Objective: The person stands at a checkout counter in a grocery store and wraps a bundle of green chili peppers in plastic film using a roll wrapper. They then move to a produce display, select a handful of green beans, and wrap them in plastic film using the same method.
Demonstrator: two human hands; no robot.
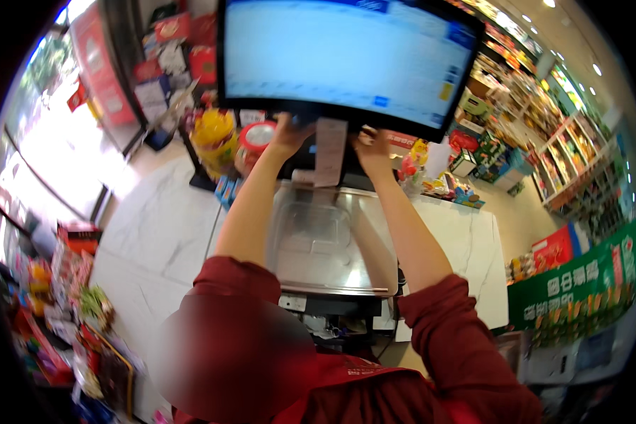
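One screen [346, 60], one paper slip [330, 152], two hands, one steel tray [318, 240].

A shop interior is shown. A white marble-patterned counter top [155, 233] is spread across the middle, and a pale beige tiled floor [516, 219] is seen to the right of it. Long wooden shelving racks [579, 162] packed with colourful packaged goods are ranged along the right side, under a pale ceiling [579, 35] set with small round recessed lights [597, 69]. Bright daylight is let in through a large glass shopfront [42, 148] on the left. A green printed cardboard display stand [579, 290] is placed at the lower right, and racks of small bright sweets [56, 297] are crowded at the lower left.
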